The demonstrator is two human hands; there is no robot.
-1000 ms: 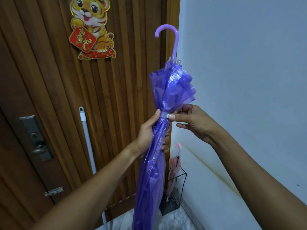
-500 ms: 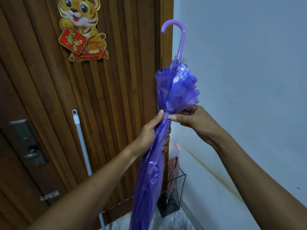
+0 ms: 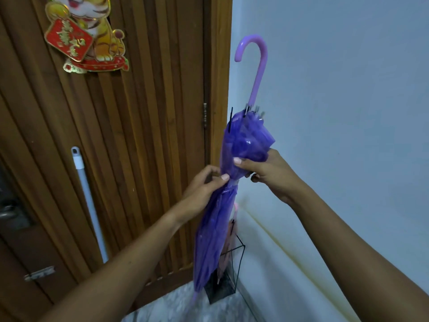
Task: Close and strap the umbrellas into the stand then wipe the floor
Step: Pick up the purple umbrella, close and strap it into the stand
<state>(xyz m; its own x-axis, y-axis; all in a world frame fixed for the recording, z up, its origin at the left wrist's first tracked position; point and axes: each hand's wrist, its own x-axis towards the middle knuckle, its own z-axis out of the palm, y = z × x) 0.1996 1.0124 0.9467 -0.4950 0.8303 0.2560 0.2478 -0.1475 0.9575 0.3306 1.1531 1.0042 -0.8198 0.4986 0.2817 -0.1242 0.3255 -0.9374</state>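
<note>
Pinching strap [image 3: 233, 182] of purple umbrella [image 3: 212, 231] with left hand [image 3: 204, 190], gripping bunched folds [image 3: 249, 145] above with right hand [image 3: 267, 174] (best squeezed tight before fastening).

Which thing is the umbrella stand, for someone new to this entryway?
Find the slatted wooden door, then drop down its right frame to the floor corner by the pale wall. The umbrella stand sits there, partly behind the purple umbrella. It is the only black wire frame, with a pink umbrella inside, unlike the white pole against the door.
</note>
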